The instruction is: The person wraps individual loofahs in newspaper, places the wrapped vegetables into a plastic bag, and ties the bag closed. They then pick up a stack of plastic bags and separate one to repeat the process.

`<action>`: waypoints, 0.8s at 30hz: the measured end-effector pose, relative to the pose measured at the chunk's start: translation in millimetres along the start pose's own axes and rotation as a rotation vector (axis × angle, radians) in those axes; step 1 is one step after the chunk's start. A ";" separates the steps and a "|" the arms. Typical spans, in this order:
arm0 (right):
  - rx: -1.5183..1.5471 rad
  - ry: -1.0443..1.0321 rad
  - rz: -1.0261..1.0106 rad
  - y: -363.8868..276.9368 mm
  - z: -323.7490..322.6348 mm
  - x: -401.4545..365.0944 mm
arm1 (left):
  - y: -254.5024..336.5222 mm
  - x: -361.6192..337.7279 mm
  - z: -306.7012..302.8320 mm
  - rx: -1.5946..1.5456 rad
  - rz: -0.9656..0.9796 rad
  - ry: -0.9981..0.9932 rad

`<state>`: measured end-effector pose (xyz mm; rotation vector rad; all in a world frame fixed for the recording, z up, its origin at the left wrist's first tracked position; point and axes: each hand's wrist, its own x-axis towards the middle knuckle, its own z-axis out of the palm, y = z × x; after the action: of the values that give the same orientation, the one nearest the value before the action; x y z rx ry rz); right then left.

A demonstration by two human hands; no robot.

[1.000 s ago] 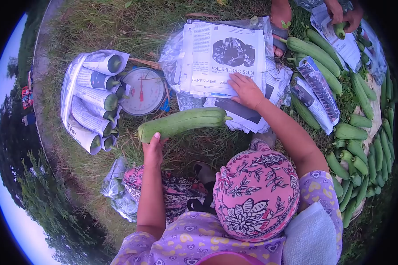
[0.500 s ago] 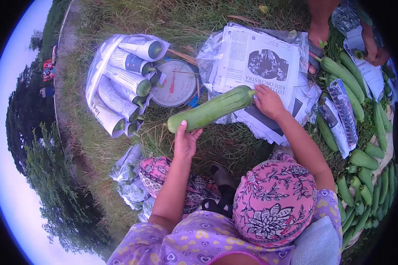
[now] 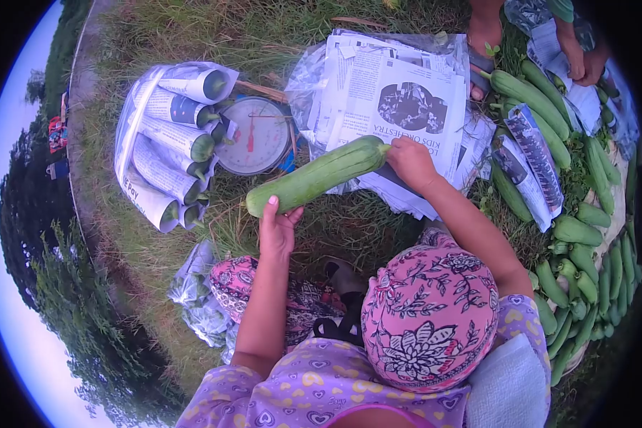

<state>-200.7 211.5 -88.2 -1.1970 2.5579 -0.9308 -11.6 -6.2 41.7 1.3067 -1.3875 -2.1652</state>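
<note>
A long green gourd (image 3: 317, 175) is held slantwise above the grass, its thick end to the left. My left hand (image 3: 279, 232) supports that end from below, thumb on the near side. At the other end my right hand (image 3: 412, 165) has its fingers closed at the stem. Below the right hand lies a stack of newspaper sheets (image 3: 364, 89), partly on clear plastic. Left of the stack, a round dial scale (image 3: 253, 135) sits on the grass. Beside it lies a clear plastic bag (image 3: 132, 128) with several newspaper-wrapped gourds, their green ends showing.
Loose gourds (image 3: 578, 274) are heaped on the right, some on a pale sheet. Wrapped gourds (image 3: 535, 167) lie nearer the papers. Another person's hands (image 3: 581, 64) and foot (image 3: 485, 32) are at upper right. A filled plastic bag (image 3: 203, 303) rests by my knee.
The view has shifted, so most things appear farther left. My right hand's fingers have closed in at the gourd's stem. My left hand keeps its hold.
</note>
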 end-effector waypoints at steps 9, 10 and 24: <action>0.349 -0.188 0.028 -18.0 -32.7 -41.3 | 1.1 24.6 14.9 0.049 0.052 -0.039; 0.423 -0.180 0.119 -23.1 -50.9 -46.9 | 3.4 27.4 22.9 0.092 0.073 -0.068; -0.137 0.105 0.062 -6.0 -125.5 -24.5 | -39.2 66.7 100.2 0.360 0.006 -0.409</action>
<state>-230.1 285.4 12.2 -1.1240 2.7651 -0.8384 -119.1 32.2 -12.9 0.9851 -2.0099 -2.3463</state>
